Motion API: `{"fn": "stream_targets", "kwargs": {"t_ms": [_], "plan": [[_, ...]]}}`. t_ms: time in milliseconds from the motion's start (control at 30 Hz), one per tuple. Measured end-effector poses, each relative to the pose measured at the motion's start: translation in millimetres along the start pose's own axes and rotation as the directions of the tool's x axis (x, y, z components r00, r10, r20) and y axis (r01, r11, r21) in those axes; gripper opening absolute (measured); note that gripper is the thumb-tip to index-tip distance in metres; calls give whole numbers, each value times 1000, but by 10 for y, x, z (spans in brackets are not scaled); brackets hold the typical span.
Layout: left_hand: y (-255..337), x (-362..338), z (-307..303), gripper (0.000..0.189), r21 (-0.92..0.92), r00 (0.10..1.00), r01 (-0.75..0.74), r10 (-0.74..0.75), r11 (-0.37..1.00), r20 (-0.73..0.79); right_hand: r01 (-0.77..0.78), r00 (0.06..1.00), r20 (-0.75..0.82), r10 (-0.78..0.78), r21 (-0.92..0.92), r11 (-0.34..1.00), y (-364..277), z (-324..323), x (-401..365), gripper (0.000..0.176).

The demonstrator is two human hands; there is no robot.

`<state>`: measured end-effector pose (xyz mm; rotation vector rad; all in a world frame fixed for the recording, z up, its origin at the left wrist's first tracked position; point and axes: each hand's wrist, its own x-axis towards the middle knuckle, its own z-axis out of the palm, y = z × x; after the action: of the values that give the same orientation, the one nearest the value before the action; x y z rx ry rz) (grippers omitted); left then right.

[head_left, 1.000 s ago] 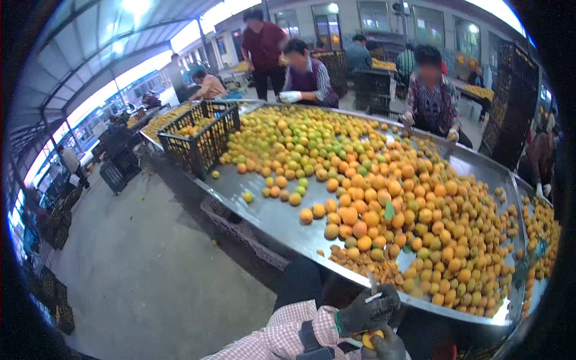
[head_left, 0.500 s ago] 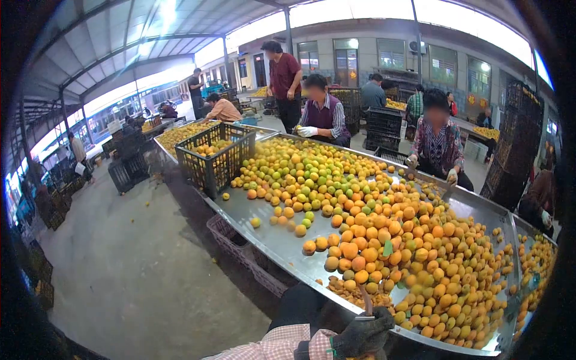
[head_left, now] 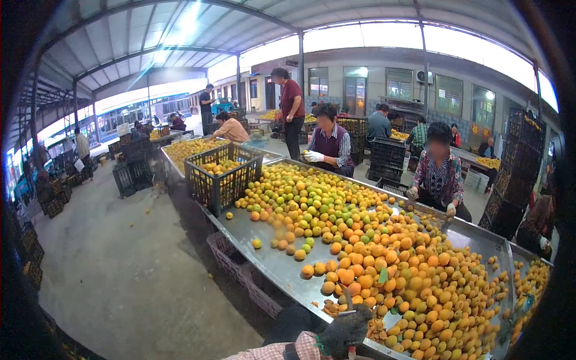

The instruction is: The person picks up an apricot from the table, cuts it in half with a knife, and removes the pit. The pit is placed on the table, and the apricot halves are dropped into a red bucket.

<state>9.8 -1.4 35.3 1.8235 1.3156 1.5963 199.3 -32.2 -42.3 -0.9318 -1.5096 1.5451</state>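
Note:
My left hand [head_left: 346, 332], in a dark knit glove with a plaid sleeve behind it, sits at the bottom edge of the head view. It is closed around a small knife [head_left: 347, 299] whose thin blade points up. It hovers at the near rim of a long metal table [head_left: 273, 264]. The table carries a big heap of orange and green round fruit [head_left: 384, 264]. A small pile of cut pieces [head_left: 333, 308] lies just beyond the knife. My right hand is out of view.
A black crate of fruit [head_left: 222, 180] stands on the table's far left end, and a pink crate [head_left: 231, 255] sits under the table. Two seated people [head_left: 330, 144] [head_left: 441, 171] work across the table. Black crates are stacked at the right [head_left: 516, 162]. Concrete floor [head_left: 132, 270] spreads left.
The view has tilted upward, so my hands have slid down the frame. My right hand and the fruit it held have dropped out of sight; the left still grips the knife.

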Motion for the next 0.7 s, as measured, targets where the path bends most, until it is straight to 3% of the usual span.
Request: {"fn": "stream_targets", "kwargs": {"t_ms": [33, 67, 100, 133, 167, 200, 233, 267, 300, 367, 467, 567, 700], "plan": [[-25, -30, -57, 27, -361, 984, 179, -170, 915, 55, 172, 976, -92, -196, -221, 960, 51, -39, 28, 30], [-60, -46, -104, 27, -658, 939, 332, -302, 676, 164, 175, 976, -93, -199, -219, 960, 142, -147, 130, 30], [-91, -54, -134, 27, -841, 874, 436, -375, 320, 310, 13, 993, 111, -41, 240, 971, 256, -303, 287, 31], [-66, -37, -164, 28, -877, 799, 472, -376, -92, 469, -241, 933, 359, 13, 598, 764, 206, -331, 392, 33], [-44, 25, -199, 28, -879, 802, 468, -373, -92, 466, -264, 939, 338, 59, 603, 753, 122, -383, 492, 33], [105, 179, -290, 30, -686, 594, 700, -372, -198, 713, -222, 958, 275, 79, 541, 811, -52, -344, 587, 33], [259, 340, -394, 33, -425, 323, 856, -338, -295, 884, -180, 973, 215, 87, 463, 868, -166, -323, 670, 33], [337, 425, -459, 36, -127, 20, 919, -275, -374, 961, -162, 978, 188, 91, 412, 897, -271, -289, 747, 32], [375, 479, -510, 35, 19, -116, 920, -226, -392, 967, -154, 981, 172, 94, 377, 913, -332, -265, 798, 32], [418, 482, -575, 34, 20, -115, 917, -218, -397, 969, -151, 982, 153, 106, 321, 935, -421, -230, 886, 32], [400, 341, -598, 33, -234, 114, 899, -318, -371, 941, -167, 981, 141, 133, 264, 950, -459, -190, 941, 31], [374, 155, -603, 32, -524, 366, 795, -449, -304, 815, -198, 975, 141, 170, 219, 955, -425, -137, 952, 31], [323, -21, -577, 31, -670, 477, 690, -524, -274, 706, -243, 965, 146, 218, 179, 953, -340, -99, 909, 30]]}}
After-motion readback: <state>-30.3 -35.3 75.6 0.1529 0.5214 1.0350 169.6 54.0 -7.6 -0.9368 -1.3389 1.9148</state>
